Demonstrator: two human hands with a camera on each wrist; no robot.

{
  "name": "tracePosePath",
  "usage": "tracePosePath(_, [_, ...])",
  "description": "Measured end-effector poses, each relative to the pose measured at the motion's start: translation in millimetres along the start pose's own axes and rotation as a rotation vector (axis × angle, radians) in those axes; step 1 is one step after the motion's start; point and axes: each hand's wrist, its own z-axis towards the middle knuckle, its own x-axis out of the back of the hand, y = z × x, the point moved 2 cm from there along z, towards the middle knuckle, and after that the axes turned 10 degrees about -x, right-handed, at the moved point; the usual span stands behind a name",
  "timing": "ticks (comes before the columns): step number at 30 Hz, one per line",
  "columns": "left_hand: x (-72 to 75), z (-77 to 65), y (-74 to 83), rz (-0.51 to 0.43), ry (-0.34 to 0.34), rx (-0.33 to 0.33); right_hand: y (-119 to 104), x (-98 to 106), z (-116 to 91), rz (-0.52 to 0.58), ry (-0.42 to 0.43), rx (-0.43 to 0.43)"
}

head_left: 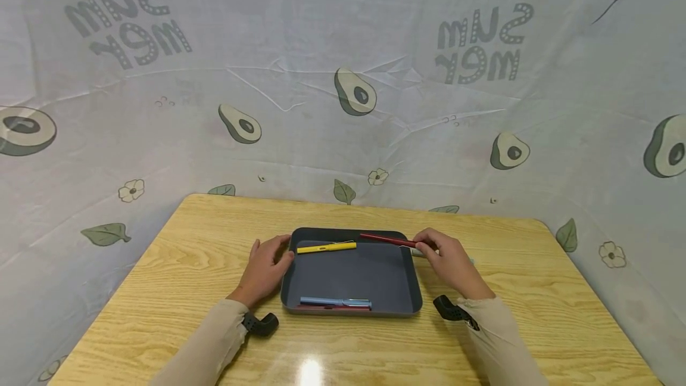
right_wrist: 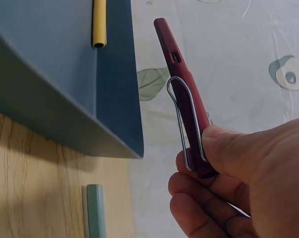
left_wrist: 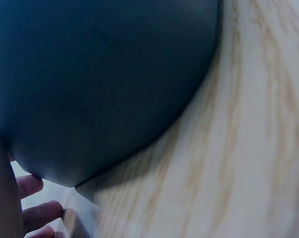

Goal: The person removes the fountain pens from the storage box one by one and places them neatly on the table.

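My right hand pinches a dark red fountain pen by its cap end, between thumb and fingers. The pen's wire clip and small ink window show in the right wrist view. In the head view this pen reaches leftward over the far right corner of a dark grey tray. My left hand holds the tray's left side near the far corner, thumb at the rim. Inside the tray, a yellow pen lies near the far wall. A blue pen and another red pen lie along the near wall.
A pale green pen lies on the wooden table right of the tray, partly hidden by my right hand in the head view. Behind the table's far edge hangs a white cloth printed with avocados.
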Motion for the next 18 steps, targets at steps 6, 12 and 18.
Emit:
tracePosePath(6, [0.0,0.8,-0.1,-0.010,0.004,-0.003,5,3,1,-0.006,0.000,-0.015])
tracePosePath(12, [-0.2,0.9,0.8,-0.015,0.006,-0.002,10,6,1,0.002,0.009,-0.029])
tracePosePath(18, [-0.7,1.0,0.2,-0.010,0.006,0.001,13,8,2,0.010,0.009,-0.038])
